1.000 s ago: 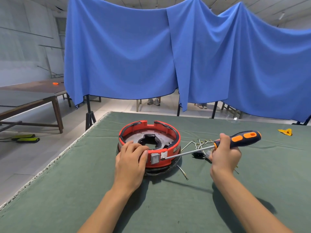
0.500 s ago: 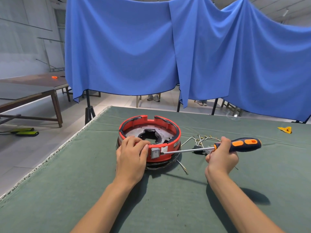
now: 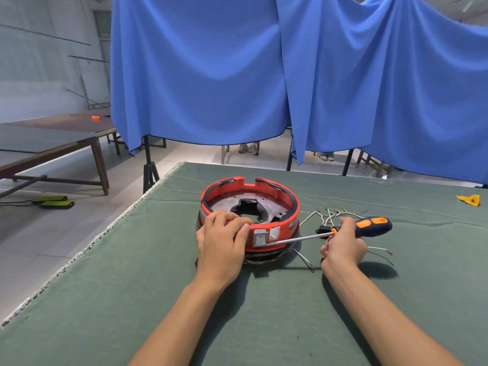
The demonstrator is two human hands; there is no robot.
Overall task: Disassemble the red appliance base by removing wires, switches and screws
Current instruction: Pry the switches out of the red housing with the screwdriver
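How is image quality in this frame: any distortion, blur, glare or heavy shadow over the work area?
Head view: wide-angle bowing curves the green table edge and room lines. The red base, its switch and the screwdriver read sharp. Soft shadows fall under the left hand and right hand, hiding nothing. No glare on the metal plate.

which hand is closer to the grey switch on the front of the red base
Left. The left hand rests on the red base rim, its fingertips right beside the grey switch. The right hand holds the screwdriver handle well off to the switch's right.
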